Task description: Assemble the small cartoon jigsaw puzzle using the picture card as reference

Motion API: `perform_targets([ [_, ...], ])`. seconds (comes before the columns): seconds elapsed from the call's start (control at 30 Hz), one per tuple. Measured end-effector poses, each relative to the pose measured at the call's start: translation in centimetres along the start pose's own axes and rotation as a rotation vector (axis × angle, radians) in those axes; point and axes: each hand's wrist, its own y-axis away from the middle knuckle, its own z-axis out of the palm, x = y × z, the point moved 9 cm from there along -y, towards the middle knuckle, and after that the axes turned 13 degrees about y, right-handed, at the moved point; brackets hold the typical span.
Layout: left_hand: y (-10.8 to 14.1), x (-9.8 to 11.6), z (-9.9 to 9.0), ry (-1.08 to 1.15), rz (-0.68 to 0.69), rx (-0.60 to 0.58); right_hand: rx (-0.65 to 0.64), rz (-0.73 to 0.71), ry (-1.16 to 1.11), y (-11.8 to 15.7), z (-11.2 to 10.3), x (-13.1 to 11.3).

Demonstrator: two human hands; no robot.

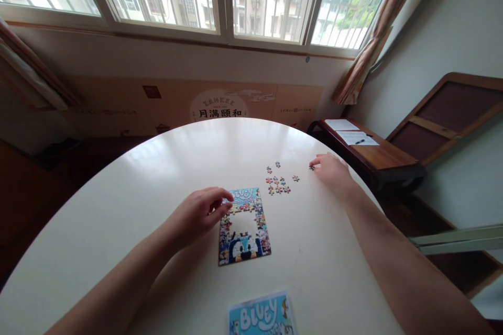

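A partly assembled jigsaw puzzle (245, 255) lies on the white round table, with a bare gap in its middle. Over its upper left edge rests my left hand (206, 207), fingers apart and curved, nothing seen between them. Out to the right, my right hand (330, 168) has its fingertips pinched on a small dark puzzle piece (312, 167) at the tabletop. Several loose puzzle pieces (280, 188) are spread between the puzzle and my right hand.
A blue picture sheet (259, 316) lies at the table's (176, 285) near side. Right of the table, a wooden side table (387, 156) bears papers (358, 138) and a pen. Windows and a printed cardboard panel (296, 95) stand beyond the far edge.
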Motion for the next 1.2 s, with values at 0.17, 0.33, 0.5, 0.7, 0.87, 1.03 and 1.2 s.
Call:
perform_targets([
  [0.17,0.1,-0.3,-0.1,-0.01,-0.019,0.019,-0.081,0.057,0.028,0.0,-0.6,1.3],
  [0.33,0.1,-0.3,-0.2,-0.007,-0.011,0.016,-0.155,0.055,0.018,0.1,-0.6,1.8],
  [0.5,0.2,-0.2,-0.4,0.001,0.003,0.022,-0.214,-0.053,-0.056,0.3,-0.1,1.8],
  [0.7,0.2,-0.3,-0.3,0.014,0.01,0.032,-0.278,-0.141,-0.063,0.4,0.4,0.9],
  [0.87,0.2,-0.4,-0.2,0.023,0.016,0.039,-0.384,-0.157,-0.054,0.9,0.9,0.4],
  [1.03,0.3,-0.3,0.0,0.046,0.018,0.033,-0.613,-0.188,-0.142,2.9,2.0,0.1],
  [1.2,0.4,0.3,0.4,0.068,0.04,-0.016,-0.767,-0.449,-0.295,6.3,0.6,-3.9],
])
